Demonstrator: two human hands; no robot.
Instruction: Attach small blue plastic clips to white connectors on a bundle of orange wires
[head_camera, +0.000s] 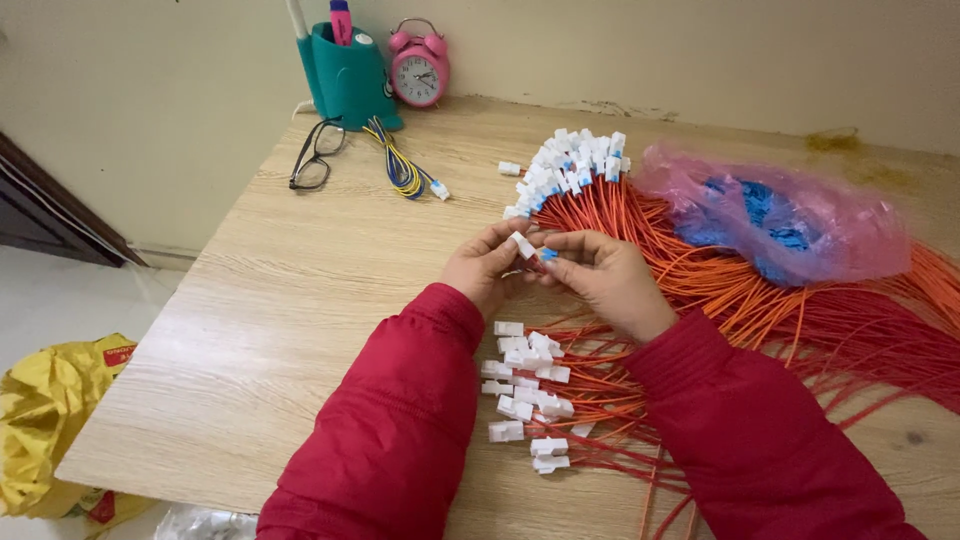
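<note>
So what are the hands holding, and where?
The left hand pinches a small white plug by its lower end; the right hand holds a blue-tipped wire end.

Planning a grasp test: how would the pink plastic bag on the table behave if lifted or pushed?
The pink plastic bag looks thin and crumpled, so it would probably sag and deform rather than keep shape. Blue pieces show through it, so they would likely shift inside. It lies on loose orange wires, so a push may drag them too.
</note>
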